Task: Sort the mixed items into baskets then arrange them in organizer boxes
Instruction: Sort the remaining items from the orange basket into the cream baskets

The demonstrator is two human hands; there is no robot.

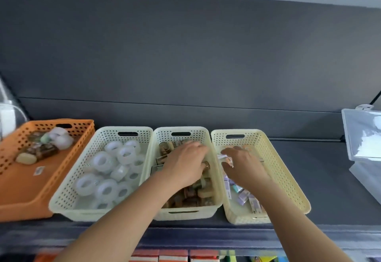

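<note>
Forearms crossed the front edge of the dark table point(329, 179). L hand point(183, 164) was down in the middle cream basket point(181, 214), fingers curled among brown patterned tape rolls point(191, 195); can't tell if it held one. R hand point(245, 167), in the right cream basket point(284, 171), pinched a small wrapped packet point(225, 158), w/ more packets point(243, 197) below the wrist. Left cream basket point(68, 187): clear tape rolls point(107, 187). Orange basket point(20, 189) w/ mixed items point(41, 150) sat far left; clear organizer box point(362, 136) at right.

Edges cut off clear box point(363, 138) and orange basket point(16, 191). Grips of left hand point(183, 164) and right hand point(243, 164) indeterminate: blurred.
</note>
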